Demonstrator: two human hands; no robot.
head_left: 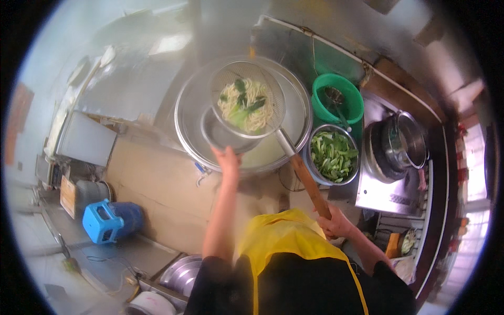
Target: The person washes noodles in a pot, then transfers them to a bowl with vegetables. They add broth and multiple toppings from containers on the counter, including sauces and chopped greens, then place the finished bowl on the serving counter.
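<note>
The wire strainer (247, 100), loaded with pale noodles and green leaves, is hanging above the big steaming pot (184, 113), with its long wooden handle (310, 186) running down to the person's right hand (336, 223), whose fingers are wrapping tight around the handle's end. The left hand (227, 157) is holding a metal bowl (223, 134) by its near rim, just under the strainer's lower left edge; the fingers are pinching the rim, though how exactly cannot be told. By the look of it, the noodles are being drained and moved to the bowl; tipping them in would be calling for a steady turn of the handle while the bowl is staying level over the pot.

To the right, a steel bowl of chopped greens (334, 155) is sitting just beside the pot, a green basin (346, 94) behind it, and a lidded pot (404, 139) farther right on the desk. That side is looking crowded; the left of the pot is offering more open room.
</note>
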